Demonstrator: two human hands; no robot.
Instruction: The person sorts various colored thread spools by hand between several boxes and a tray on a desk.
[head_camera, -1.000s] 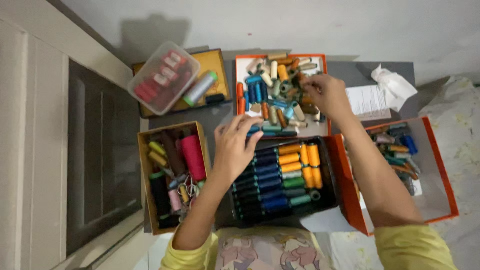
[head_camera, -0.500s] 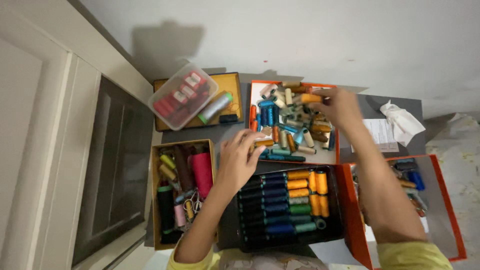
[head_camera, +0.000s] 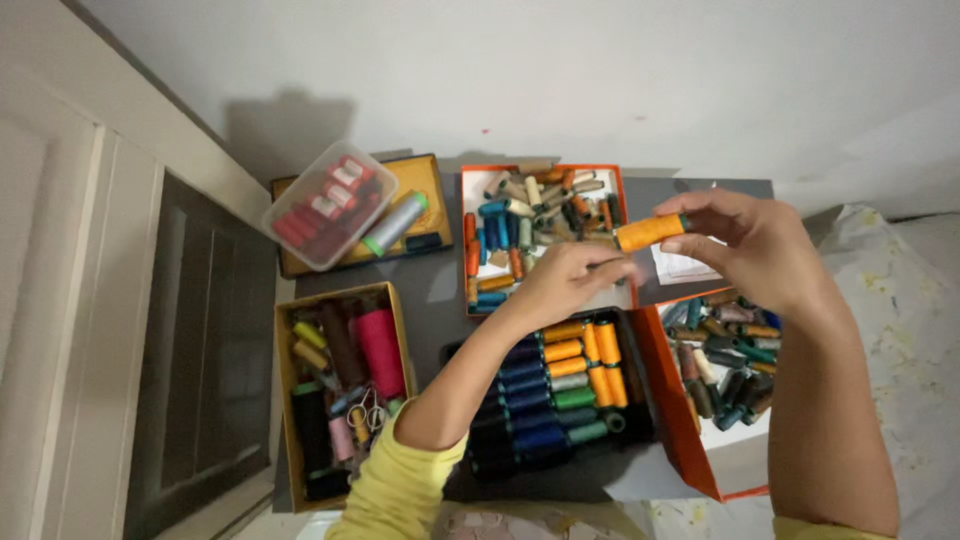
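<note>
My right hand holds an orange thread spool sideways by its right end, above the dark tabletop. My left hand reaches up to the spool's left end, fingertips close to it; I cannot tell if they touch. Below the hands lies a black box with rows of dark blue, green and orange spools. Behind them an orange-rimmed white tray is piled with loose mixed spools.
A brown cardboard box at the left holds large spools and small scissors. A clear plastic tub and a grey spool rest on a yellow lid at the back left. An orange box of spools stands at the right. Paper lies behind it.
My right hand lifted the orange spool out of the loose tray and brought it right and toward me. My left hand rose from the black box edge to meet it.
</note>
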